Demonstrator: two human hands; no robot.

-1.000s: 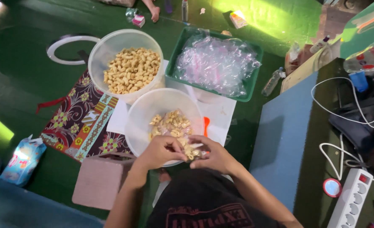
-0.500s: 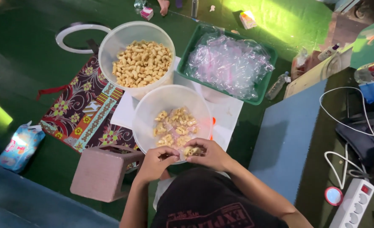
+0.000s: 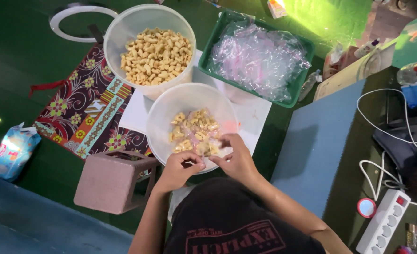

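In the head view, a small snack packet (image 3: 204, 148) was pinched by the fingers of both the left hand (image 3: 178, 168) and right hand (image 3: 235, 159) at the near rim of one bowl (image 3: 163, 117). Two snack containers were counted, bowl and tub (image 3: 123, 28), plus one green tray (image 3: 216, 35) of bags.

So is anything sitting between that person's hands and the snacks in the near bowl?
Nothing visible does. The left hand and right hand are both at the near rim of the near bowl, fingers already on a small packet of snacks.
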